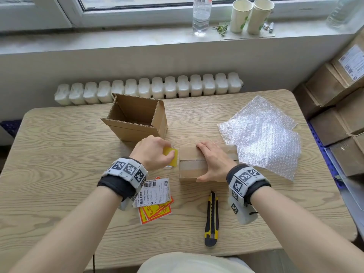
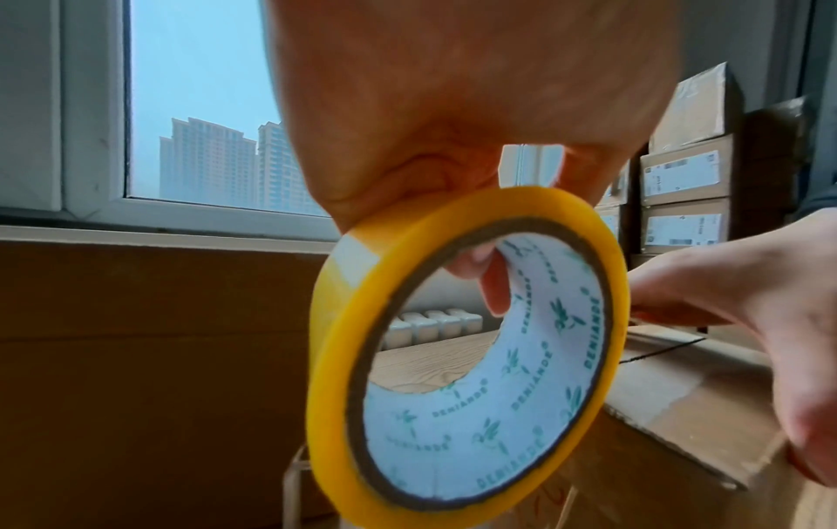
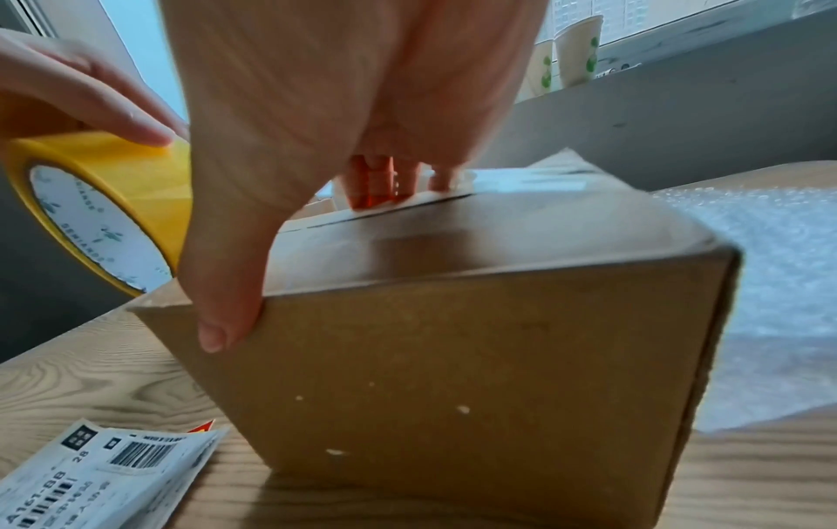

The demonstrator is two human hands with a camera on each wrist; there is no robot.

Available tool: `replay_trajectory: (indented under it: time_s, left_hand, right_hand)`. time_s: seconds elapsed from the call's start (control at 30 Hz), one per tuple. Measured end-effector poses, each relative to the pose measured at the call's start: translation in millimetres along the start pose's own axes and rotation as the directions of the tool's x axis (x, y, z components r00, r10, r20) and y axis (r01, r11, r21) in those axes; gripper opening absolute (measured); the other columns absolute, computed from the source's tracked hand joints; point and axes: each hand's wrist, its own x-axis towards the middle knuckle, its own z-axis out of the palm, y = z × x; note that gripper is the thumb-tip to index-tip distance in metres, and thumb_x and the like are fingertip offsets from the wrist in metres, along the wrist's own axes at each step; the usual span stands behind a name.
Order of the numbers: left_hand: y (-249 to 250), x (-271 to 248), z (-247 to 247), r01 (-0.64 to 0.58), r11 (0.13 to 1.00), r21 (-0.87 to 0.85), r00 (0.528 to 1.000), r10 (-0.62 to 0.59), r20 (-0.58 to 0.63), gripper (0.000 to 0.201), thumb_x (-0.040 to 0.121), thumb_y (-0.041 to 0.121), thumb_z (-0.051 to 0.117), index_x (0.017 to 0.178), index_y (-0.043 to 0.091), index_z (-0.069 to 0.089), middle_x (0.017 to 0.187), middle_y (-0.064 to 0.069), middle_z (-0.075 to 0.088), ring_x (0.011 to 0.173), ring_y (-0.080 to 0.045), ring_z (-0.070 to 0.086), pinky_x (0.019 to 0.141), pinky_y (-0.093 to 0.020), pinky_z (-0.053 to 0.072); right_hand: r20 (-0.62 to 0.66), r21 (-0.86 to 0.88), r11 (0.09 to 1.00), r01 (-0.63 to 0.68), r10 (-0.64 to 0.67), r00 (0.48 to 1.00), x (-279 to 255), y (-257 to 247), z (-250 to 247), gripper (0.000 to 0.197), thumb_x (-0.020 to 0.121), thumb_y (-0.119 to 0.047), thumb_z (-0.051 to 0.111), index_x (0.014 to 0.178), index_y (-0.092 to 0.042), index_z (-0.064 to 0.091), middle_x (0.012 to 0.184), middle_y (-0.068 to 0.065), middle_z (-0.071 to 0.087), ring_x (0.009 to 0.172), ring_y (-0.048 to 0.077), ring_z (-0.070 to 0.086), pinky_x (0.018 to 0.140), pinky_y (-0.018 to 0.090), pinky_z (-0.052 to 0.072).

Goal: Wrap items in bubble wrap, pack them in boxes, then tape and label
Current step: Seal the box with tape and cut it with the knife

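Observation:
A closed cardboard box [image 1: 189, 168] [image 3: 453, 358] sits in the middle of the table, with clear tape along its top seam. My right hand [image 1: 208, 158] [image 3: 339, 107] lies flat on its top. The fingertips press at the seam and the thumb rests down the near face. Just left of the box, my left hand [image 1: 167, 152] [image 2: 453, 107] grips a yellow tape roll [image 1: 171, 157] [image 2: 453, 447] [image 3: 136, 171], with fingers through its core and the roll held on edge. An open, empty cardboard box [image 1: 136, 117] stands behind the left hand.
Sheets of bubble wrap [image 1: 262, 134] lie at the right of the table. Shipping labels and red-yellow stickers [image 1: 155, 196] lie near my left wrist. A yellow-black utility knife [image 1: 211, 219] lies in front of the box. Stacked parcels [image 1: 338, 107] stand to the right of the table.

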Motion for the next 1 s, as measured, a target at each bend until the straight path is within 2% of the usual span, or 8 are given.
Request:
replay_trajectory:
  time_s: [0.1,0.23,0.43,0.57,0.7,0.87,1.0]
  left_hand:
    - [11.5,-9.5,2.8,-0.039,0.999,0.015,0.999,0.039,0.017,0.03,0.087,0.043,0.052,0.101,0.026,0.071,0.091,-0.002,0.069,0.09,-0.024,0.061,0.076,-0.032,0.048]
    - [21.2,-20.3,13.8,-0.036,0.998,0.048,0.997,0.033,0.067,0.033,0.089,0.045,0.049,0.094,0.02,0.07,0.083,-0.002,0.064,0.088,-0.024,0.06,0.074,-0.031,0.047]
    - [32.2,-23.4,16.4,-0.038,0.992,0.122,0.999,0.033,0.041,0.036,0.09,0.046,0.047,0.095,0.018,0.069,0.091,-0.007,0.065,0.09,-0.026,0.059,0.074,-0.031,0.044]
    - [40.4,-27.0,21.8,-0.013,0.987,0.16,0.998,0.004,0.058,0.036,0.089,0.046,0.047,0.095,0.017,0.069,0.092,-0.006,0.064,0.09,-0.026,0.059,0.072,-0.029,0.04]
    - [42.4,-30.6,31.1,0.014,0.987,0.159,0.996,-0.028,0.086,0.038,0.09,0.047,0.046,0.097,0.018,0.069,0.091,-0.005,0.064,0.087,-0.024,0.06,0.071,-0.03,0.043]
    - [44.6,-28.8,36.5,0.038,0.977,0.21,0.996,-0.053,0.068,0.037,0.091,0.047,0.044,0.096,0.018,0.067,0.089,-0.004,0.063,0.078,-0.021,0.054,0.069,-0.03,0.04]
    - [47.1,-27.5,43.1,0.04,0.961,0.273,0.995,-0.063,0.076,0.038,0.093,0.046,0.042,0.093,0.016,0.064,0.089,-0.006,0.062,0.08,-0.024,0.055,0.067,-0.03,0.037]
  right_hand:
    - [0.018,0.0,1.0,0.016,-0.016,1.0,-10.6,4.2,-3.0,0.112,0.06,-0.049,0.082,0.145,-0.009,0.021,0.146,0.006,0.029,0.135,0.02,0.026,0.114,0.026,0.012]
    - [0.024,0.023,1.0,0.009,-0.009,1.0,-22.3,8.0,-3.6,0.111,0.06,-0.046,0.083,0.145,-0.009,0.022,0.146,0.006,0.029,0.134,0.019,0.028,0.113,0.025,0.016]
    - [0.026,0.029,0.999,0.032,-0.033,0.999,-28.3,11.2,-1.1,0.11,0.056,-0.044,0.086,0.141,-0.009,0.027,0.141,0.005,0.034,0.129,0.019,0.033,0.111,0.027,0.022]
    - [0.031,0.036,0.999,0.033,-0.034,0.999,-33.3,14.3,1.7,0.112,0.051,-0.044,0.088,0.14,-0.01,0.03,0.136,0.004,0.037,0.123,0.021,0.039,0.107,0.031,0.033]
    - [0.036,0.043,0.998,0.05,-0.052,0.998,-35.9,16.3,2.3,0.111,0.051,-0.042,0.088,0.139,-0.009,0.03,0.135,0.005,0.038,0.122,0.021,0.039,0.106,0.03,0.034]
    - [0.037,0.037,0.997,0.074,-0.075,0.996,-35.8,19.0,2.9,0.111,0.051,-0.042,0.088,0.14,-0.01,0.03,0.136,0.004,0.037,0.122,0.019,0.038,0.107,0.029,0.033]
    - [0.041,0.035,0.996,0.086,-0.087,0.995,-34.7,21.8,3.7,0.112,0.051,-0.041,0.089,0.14,-0.008,0.03,0.135,0.004,0.038,0.123,0.02,0.038,0.107,0.027,0.031]
